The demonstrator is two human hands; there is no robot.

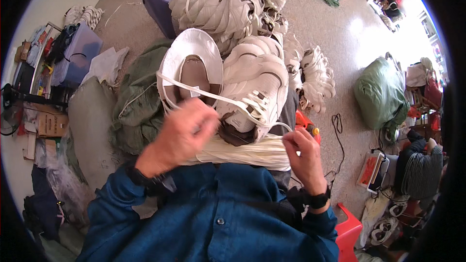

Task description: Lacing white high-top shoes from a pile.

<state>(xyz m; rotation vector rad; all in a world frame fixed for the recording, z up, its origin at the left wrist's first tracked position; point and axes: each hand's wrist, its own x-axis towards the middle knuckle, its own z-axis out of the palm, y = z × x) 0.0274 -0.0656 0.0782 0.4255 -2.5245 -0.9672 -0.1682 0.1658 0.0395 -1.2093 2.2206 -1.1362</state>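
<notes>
Two cream sneaker uppers lie before me. The left upper (194,43) turns its brown-lined opening upward. The right upper (257,68) has a white shoelace (224,99) threaded through its eyelets, one length crossing over the left upper. My right hand (303,153) pinches a lace end just right of that upper's heel. Close below the left upper's opening, my left hand (182,128) is smeared by motion with its fingers curled; whether it grips a lace is unclear. A bundle of pale laces (242,154) lies across my lap beneath the uppers.
Stacked uppers (218,12) rise beyond, beside a purple plastic bin (155,0). More uppers (318,77) hang at the right. Green sacks (141,97) crowd the left; another green sack (381,92) stands right. A red stool (347,235) is near my right elbow. People sit farther right.
</notes>
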